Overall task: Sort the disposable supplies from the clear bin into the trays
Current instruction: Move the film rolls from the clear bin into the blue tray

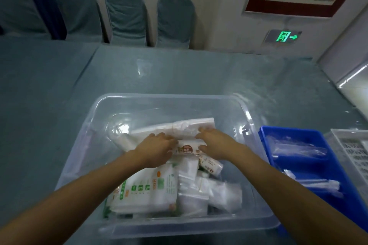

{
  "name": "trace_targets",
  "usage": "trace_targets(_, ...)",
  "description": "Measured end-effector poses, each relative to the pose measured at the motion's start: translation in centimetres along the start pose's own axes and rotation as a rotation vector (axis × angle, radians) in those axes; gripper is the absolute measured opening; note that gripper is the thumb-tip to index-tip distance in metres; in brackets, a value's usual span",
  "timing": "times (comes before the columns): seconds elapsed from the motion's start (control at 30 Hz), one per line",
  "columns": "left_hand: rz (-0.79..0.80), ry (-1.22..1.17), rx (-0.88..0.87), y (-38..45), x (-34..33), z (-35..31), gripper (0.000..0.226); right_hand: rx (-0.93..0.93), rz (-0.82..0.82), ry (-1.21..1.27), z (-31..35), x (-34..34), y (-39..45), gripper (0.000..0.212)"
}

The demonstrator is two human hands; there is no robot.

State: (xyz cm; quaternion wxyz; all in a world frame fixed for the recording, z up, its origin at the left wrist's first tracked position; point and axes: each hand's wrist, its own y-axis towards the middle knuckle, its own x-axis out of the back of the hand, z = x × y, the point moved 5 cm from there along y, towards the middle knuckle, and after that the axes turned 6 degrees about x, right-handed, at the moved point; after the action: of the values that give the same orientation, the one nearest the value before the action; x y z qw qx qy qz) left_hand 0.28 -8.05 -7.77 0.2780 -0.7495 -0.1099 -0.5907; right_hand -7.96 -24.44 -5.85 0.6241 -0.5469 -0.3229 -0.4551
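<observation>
Overall, sorting is at an early stage. My clear bin [95, 117] holds most of the stock: a large flat bag at the back, green-printed packs, small clear pouches. To its right, my blue tray [264, 137] holds only a few clear-wrapped items, and the white tray [334, 131] beyond shows nothing I can make out. My left hand [157, 149] and right hand [213, 145] grasp opposite ends of a small brown-labelled pack [188, 148], fingers curled round it, mid-bin, resting against the large bag.
</observation>
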Motion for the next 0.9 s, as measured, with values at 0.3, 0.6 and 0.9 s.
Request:
trace_targets(0.3,-0.074,0.033,-0.010,3.3,-2.0,-1.7,0.049,-0.100,-0.114,0.126,-1.5,-0.6,-1.4,0.040)
trace_targets(0.6,-0.135,0.147,-0.091,3.7,-3.1,-2.9,0.044,-0.256,-0.042,0.216,-2.2,-2.9,-4.4,0.037)
trace_targets(0.9,-0.046,0.043,0.009,2.3,-1.3,-0.2,0.058,-0.297,0.108,0.289,-1.7,-5.6,-3.6,0.039)
